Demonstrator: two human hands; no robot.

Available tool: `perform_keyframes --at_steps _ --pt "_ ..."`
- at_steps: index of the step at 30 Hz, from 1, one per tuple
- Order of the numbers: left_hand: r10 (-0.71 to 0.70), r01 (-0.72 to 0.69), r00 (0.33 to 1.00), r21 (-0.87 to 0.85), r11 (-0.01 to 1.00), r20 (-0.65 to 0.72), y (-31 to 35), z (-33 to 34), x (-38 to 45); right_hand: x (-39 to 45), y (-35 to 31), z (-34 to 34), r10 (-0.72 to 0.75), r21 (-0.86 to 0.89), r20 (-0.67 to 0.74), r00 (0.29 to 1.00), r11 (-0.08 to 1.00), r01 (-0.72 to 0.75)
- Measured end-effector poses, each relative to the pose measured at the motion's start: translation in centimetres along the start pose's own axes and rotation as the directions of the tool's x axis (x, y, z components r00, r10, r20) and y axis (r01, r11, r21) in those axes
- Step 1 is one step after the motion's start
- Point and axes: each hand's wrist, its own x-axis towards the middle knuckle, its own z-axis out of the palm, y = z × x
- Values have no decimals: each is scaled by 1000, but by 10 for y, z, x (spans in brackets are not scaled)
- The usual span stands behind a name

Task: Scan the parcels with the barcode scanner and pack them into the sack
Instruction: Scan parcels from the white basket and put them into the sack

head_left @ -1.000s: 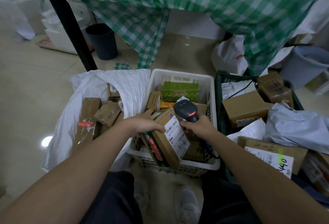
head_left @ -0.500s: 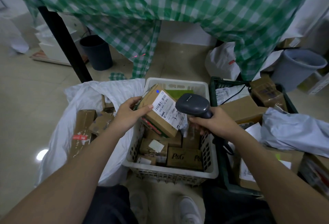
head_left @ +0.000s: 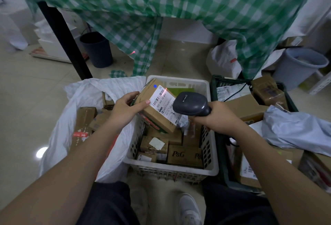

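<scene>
My left hand [head_left: 125, 107] grips the parcel [head_left: 157, 107] tilted above the basket's [head_left: 170, 168] far-left corner, label up, so the scanner [head_left: 190, 104], gripped in my right hand [head_left: 219, 117], reads it; sack [head_left: 75, 122] left.

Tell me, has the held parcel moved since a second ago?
Yes. The parcel in the left hand has risen from the white basket's near rim to above its far left corner, label facing the scanner.
</scene>
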Motion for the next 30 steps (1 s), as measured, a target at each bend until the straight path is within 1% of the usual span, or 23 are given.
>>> perform_keyframes --at_steps 5,8,14,17,19,21,23,25,27,30 --pt "17 -17 1000 -3 1000 -4 1 -1 -2 -6 -10 -2 -29 -66 33 999 997 32" --pt "25 -25 1000 -7 1000 -11 2 -1 -3 -8 -13 -3 -31 -58 27 999 998 33" --pt "55 -58 997 -42 997 -57 7 -2 -7 -7 -19 1 -27 66 22 999 997 26" --pt "70 -78 990 -67 995 -121 15 -8 -17 -7 -30 7 -71 144 -42 997 987 77" --pt "80 -97 977 -76 992 -200 22 -19 -24 -5 -39 14 -89 191 -115 989 975 110" --pt "93 -121 951 -79 990 -294 26 -37 -33 -1 -47 23 -74 230 -166 983 967 112" --pt "94 -142 910 -89 986 -403 24 -63 -41 4 -55 37 -61 257 -167 984 961 103" --pt "94 -151 857 -71 986 -506 16 -91 -49 10 -65 52 -65 247 -155 986 964 102" --pt "78 -124 806 -38 992 -587 2 -120 -56 18 -72 69 -67 205 -154 986 974 98" --pt "28 -67 751 -33 997 -660 -25 -154 -61 31 -82 95 -42 153 -134 990 986 62"
